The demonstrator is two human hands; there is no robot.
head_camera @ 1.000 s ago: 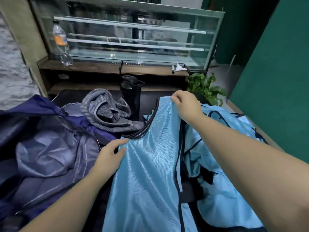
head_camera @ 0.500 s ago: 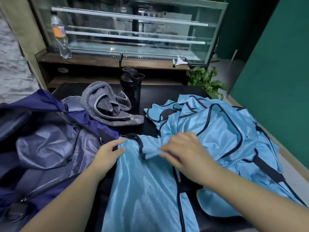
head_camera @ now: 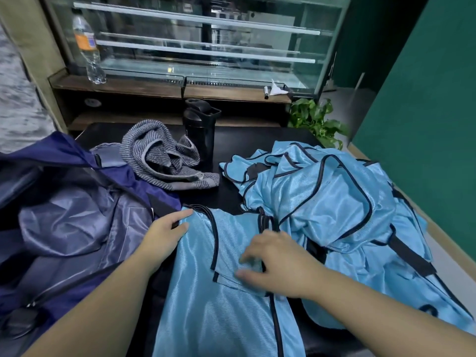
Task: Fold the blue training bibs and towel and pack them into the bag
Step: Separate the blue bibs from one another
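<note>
Behind bib [head_camera: 206, 292]: towel [head_camera: 164, 161], black shaker bottle [head_camera: 201, 130], bag [head_camera: 67, 215] left

black shaker bottle [head_camera: 199, 130] upright on dark table [head_camera: 257, 140], flip cap up. behind table: glass display case [head_camera: 201, 39] on wooden shelf [head_camera: 123, 85]. clear plastic water bottle [head_camera: 87, 47] with orange label at left end of shelf. marker [head_camera: 265, 92] and crumpled white paper [head_camera: 277, 89] at right end. leafy green plant [head_camera: 315, 119] beside green wall [head_camera: 425, 99].
</note>
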